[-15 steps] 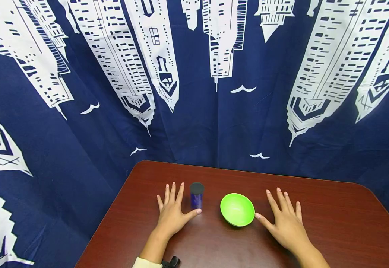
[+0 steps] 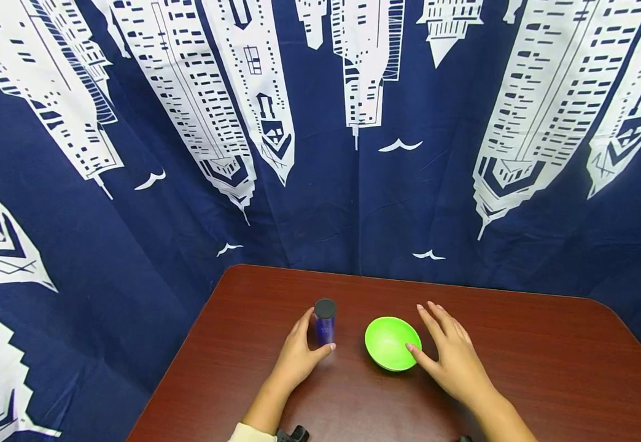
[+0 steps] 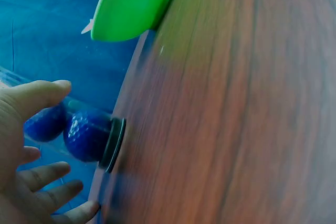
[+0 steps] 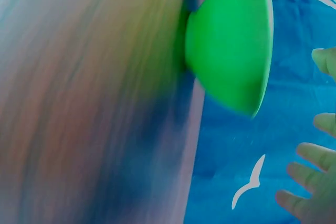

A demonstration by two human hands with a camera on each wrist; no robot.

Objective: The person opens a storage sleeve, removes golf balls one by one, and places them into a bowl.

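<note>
A clear tube [image 2: 325, 330] with blue dimpled balls [image 3: 86, 135] inside and a dark cap on each end stands upright on the table. My left hand [image 2: 295, 361] is beside it, thumb on the near side and fingers on the far left side. In the left wrist view those fingers [image 3: 52, 200] are spread, with a gap between them and the tube. To the right, a bright green bowl [image 2: 389, 344] sits upright with a bare inside. My right hand [image 2: 455, 365] hovers at its right, fingers extended, the thumb tip overlapping the bowl's rim in the head view.
The reddish-brown wooden table [image 2: 348, 408] has rounded far corners. Behind it and to the left hangs a dark blue cloth [image 2: 320, 227] printed with white upside-down buildings and birds.
My left hand has moved right, its fingers coming close around the tube. The right hand has shifted left toward the bowl, its thumb now overlapping the rim. Tube and bowl stay put.
</note>
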